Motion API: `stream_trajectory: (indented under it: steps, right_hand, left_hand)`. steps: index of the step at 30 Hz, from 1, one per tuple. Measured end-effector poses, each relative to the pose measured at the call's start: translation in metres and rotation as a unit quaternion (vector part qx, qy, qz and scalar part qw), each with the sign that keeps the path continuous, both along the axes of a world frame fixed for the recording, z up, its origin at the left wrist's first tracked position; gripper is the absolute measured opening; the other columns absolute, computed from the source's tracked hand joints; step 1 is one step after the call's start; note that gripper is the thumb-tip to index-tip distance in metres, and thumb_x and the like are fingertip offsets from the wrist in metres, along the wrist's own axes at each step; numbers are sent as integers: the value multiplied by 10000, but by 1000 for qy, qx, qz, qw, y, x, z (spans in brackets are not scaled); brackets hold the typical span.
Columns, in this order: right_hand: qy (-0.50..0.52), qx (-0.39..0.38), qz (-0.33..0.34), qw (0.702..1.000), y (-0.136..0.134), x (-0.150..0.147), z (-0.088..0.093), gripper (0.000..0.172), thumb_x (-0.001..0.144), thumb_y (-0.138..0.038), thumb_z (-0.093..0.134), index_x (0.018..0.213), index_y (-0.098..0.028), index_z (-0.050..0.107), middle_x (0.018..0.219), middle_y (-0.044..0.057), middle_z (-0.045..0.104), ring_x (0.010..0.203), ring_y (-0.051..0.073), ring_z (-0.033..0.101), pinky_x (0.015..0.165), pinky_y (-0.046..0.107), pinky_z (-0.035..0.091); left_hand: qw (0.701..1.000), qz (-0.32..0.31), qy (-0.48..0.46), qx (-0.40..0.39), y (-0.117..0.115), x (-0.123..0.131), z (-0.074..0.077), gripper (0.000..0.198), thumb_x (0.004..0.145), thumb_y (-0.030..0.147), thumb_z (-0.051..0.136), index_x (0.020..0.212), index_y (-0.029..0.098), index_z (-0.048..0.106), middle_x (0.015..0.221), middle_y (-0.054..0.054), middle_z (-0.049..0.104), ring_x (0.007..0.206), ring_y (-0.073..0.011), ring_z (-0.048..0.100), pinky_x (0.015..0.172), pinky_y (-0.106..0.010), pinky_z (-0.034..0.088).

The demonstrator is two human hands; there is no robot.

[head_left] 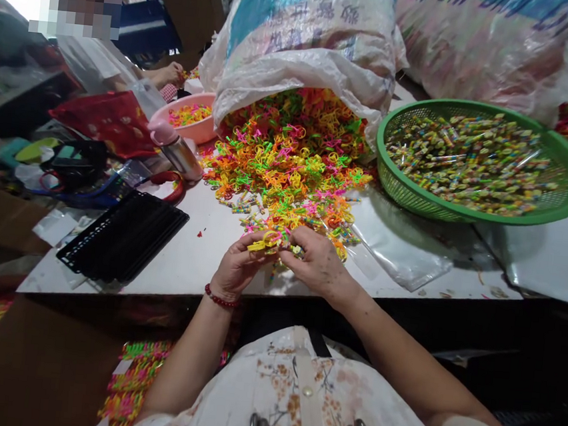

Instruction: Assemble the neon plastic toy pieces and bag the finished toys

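My left hand [239,265] is closed on a small yellow plastic piece [268,242] with a looped end, held over the near edge of the table. Close beside it, my right hand [314,259] pinches a small multicoloured tube [294,248] against the yellow piece. The fingers hide how the two join. Just beyond both hands spreads a heap of bright plastic pieces [288,166] in yellow, orange, pink and green. It spills from the mouth of a large white and blue woven sack [316,28]. Several striped tubes lie among the nearest pieces.
A green basket [479,215] of small striped tubes stands right, beside clear plastic bags [406,245]. Black slotted trays [126,234] lie left, near a pink-topped bottle [179,149] and a pink basin [199,128]. Another person's hand [172,71] is at the back left.
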State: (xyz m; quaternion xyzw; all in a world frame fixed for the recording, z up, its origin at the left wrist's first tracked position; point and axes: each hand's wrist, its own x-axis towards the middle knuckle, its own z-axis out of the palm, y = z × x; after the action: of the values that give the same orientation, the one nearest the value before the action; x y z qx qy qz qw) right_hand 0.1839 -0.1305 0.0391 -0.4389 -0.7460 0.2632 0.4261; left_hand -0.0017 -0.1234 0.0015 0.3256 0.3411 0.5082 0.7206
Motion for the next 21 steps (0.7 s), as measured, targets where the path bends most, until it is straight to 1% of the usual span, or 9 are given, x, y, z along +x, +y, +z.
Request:
stream_trajectory:
  steps: [2, 3, 5, 7, 8, 10, 13, 17, 21]
  right_hand:
    - [-16, 24, 5, 1000, 4, 5, -3, 120, 813, -201, 532, 701, -207, 488, 721, -7, 497, 675, 144, 473, 644, 262, 338]
    - [-22, 29, 8, 999, 6, 7, -4, 123, 813, -200, 533, 703, -208, 481, 723, -9, 492, 676, 144, 470, 644, 262, 336]
    - [-35, 38, 9, 999, 8, 11, -6, 134, 818, -199, 535, 702, -211, 470, 719, -13, 482, 680, 144, 464, 646, 262, 330]
    - [-52, 43, 15, 998, 10, 13, -6, 154, 826, -195, 535, 693, -211, 459, 715, -14, 476, 682, 143, 461, 644, 261, 326]
    - [-59, 44, 19, 997, 11, 14, -5, 162, 831, -191, 532, 688, -210, 457, 714, -12, 478, 684, 143, 462, 643, 261, 325]
    - [-69, 41, 26, 996, 11, 16, -5, 171, 835, -189, 532, 681, -208, 460, 713, -7, 487, 686, 144, 466, 638, 261, 325]
    - [-55, 16, 9, 998, 11, 17, -4, 153, 835, -216, 560, 694, -199, 504, 705, -7, 515, 668, 139, 476, 626, 258, 329]
    - [2, -80, -19, 997, 8, 18, -4, 162, 816, -297, 637, 721, -187, 566, 698, -19, 575, 634, 120, 497, 601, 242, 342]
    - [45, -144, -27, 988, 6, 17, -5, 198, 787, -359, 683, 809, -183, 597, 767, -18, 618, 682, 125, 534, 620, 239, 381]
  left_hand:
    - [1000, -18, -8, -25, -3, 0, 4, 297, 669, 222, 795, 957, 190, 728, 1041, -59, 722, 1005, -235, 658, 871, -402, 554]
    - [999, -24, -13, -37, -4, 1, 7, 287, 701, 293, 784, 958, 178, 727, 1051, -72, 720, 1017, -246, 654, 865, -414, 558]
    - [998, -35, -11, -57, -5, 3, 12, 385, 759, 472, 727, 979, 156, 724, 1089, -99, 708, 1039, -261, 644, 862, -425, 563]
    - [997, -35, 15, -63, -6, 7, 15, 473, 774, 548, 692, 1012, 141, 713, 1087, -112, 705, 1030, -256, 648, 870, -415, 562]
    - [997, -31, 34, -60, -5, 9, 16, 460, 771, 526, 707, 1016, 137, 706, 1062, -108, 709, 1006, -243, 656, 868, -399, 563]
    - [997, -22, 61, -52, -4, 11, 16, 375, 765, 421, 750, 1012, 145, 689, 997, -80, 714, 929, -203, 672, 844, -366, 571]
    - [996, -27, 65, -53, -3, 13, 15, 347, 749, 320, 778, 1026, 157, 647, 933, -44, 701, 809, -156, 674, 743, -320, 592]
    - [996, -44, 60, -56, -2, 14, 19, 416, 727, 282, 795, 1069, 151, 600, 912, -36, 692, 686, -133, 672, 616, -256, 581]
    - [996, -54, 49, -52, -2, 15, 20, 440, 722, 267, 798, 1089, 168, 577, 924, -21, 696, 636, -121, 670, 571, -232, 570]
